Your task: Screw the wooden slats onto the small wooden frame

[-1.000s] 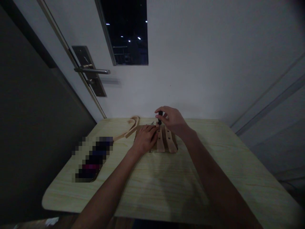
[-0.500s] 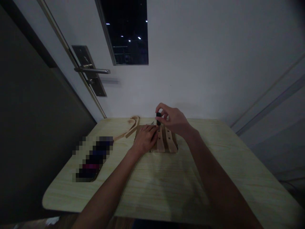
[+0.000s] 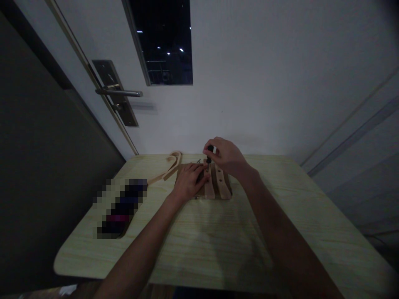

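Note:
My right hand (image 3: 227, 153) grips the black handle of a small screwdriver (image 3: 210, 154), which stands nearly upright over a wooden piece. Its tip meets a pale wooden strip (image 3: 209, 189) near that strip's far end. The strip lies on a brown wooden board (image 3: 217, 194), beside a second pale strip (image 3: 223, 189) with dark holes in it. Flat across the left part of the board rests my left hand (image 3: 188, 180), fingers stretched out, the thumb touching the nearer strip. That hand covers much of the board's left side.
Left of the board lies a curved wooden piece (image 3: 171, 168) with a hooked end. A blurred-out dark phone-like object (image 3: 121, 211) is at the table's left. The pale table (image 3: 187, 253) stands against a white door (image 3: 264, 83) with a metal handle (image 3: 121, 92).
The screwdriver has tilted slightly, its handle shifting a little to the right with my right hand. My left thumb has stretched further right onto the strip.

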Motion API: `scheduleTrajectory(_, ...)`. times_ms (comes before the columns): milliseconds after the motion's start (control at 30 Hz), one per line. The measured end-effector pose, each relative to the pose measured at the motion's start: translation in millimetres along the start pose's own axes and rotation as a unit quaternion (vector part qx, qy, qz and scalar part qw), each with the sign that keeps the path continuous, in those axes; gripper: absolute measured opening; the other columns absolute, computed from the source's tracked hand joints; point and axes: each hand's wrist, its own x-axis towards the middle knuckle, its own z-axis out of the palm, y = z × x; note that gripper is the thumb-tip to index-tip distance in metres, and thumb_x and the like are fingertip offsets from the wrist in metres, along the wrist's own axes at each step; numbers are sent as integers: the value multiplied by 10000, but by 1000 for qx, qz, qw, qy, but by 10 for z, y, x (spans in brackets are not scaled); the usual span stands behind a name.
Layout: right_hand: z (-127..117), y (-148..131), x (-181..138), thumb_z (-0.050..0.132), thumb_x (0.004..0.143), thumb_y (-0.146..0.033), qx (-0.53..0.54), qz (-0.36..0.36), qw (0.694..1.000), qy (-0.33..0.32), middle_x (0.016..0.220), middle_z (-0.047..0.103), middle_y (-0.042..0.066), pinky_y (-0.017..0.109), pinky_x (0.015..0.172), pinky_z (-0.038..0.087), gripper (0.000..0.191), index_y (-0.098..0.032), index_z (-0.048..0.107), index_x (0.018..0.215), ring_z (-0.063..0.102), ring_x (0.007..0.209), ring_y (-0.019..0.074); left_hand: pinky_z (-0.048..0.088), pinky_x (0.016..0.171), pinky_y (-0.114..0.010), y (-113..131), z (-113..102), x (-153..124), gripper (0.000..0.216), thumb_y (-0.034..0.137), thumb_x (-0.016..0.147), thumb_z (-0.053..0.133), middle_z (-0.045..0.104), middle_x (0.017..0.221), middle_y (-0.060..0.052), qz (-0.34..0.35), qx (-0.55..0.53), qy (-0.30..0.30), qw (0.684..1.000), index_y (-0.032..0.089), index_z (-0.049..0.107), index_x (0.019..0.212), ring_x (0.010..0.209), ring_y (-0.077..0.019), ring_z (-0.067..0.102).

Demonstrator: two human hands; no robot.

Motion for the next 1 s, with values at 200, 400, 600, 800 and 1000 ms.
scheduleTrajectory(200,17,-28,-12,466,935,-249,91,-19,994,-50,1044,680,91,323,841,439,227,-171,621,1082,604,915,181,466,1020,-484,-28,21,16,364,384,953,557,672,1255,-123,-11,-16,3,1000,151,646,1219,1167,-303,591)
scheduleTrajectory(400,-41,-54,-34,545,833,-211,138,18,989,-41,869,626,11,266,647,434,190,-201,566,1022,540,656,122,461,1024,-494,-38,25,16,354,367,945,560,672,1267,-118,-19,-25,3,1000,165,650,1221,1182,-302,581)
scheduleTrajectory(600,-36,-23,5,569,825,-186,144,0,989,-24,894,674,17,271,682,439,168,-202,643,974,569,699,128,464,1024,-488,-30,25,17,354,363,946,556,673,1264,-109,-21,-20,1,1000,174,645,1232,1179,-297,581)
scheduleTrajectory(800,-23,-15,26,728,762,-298,77,19,997,8,706,588,-14,268,638,390,196,-192,567,796,512,637,123,466,1022,-490,-25,26,8,349,368,953,548,674,1243,-112,-12,-12,7,1000,174,643,1227,1178,-299,578)
scheduleTrajectory(1000,40,26,4,658,828,-287,80,0,996,23,885,613,27,273,667,420,161,-209,536,899,529,732,146,467,1019,-487,-24,23,0,349,383,955,548,668,1249,-104,-9,-19,10,1000,195,637,1235,1174,-292,578)
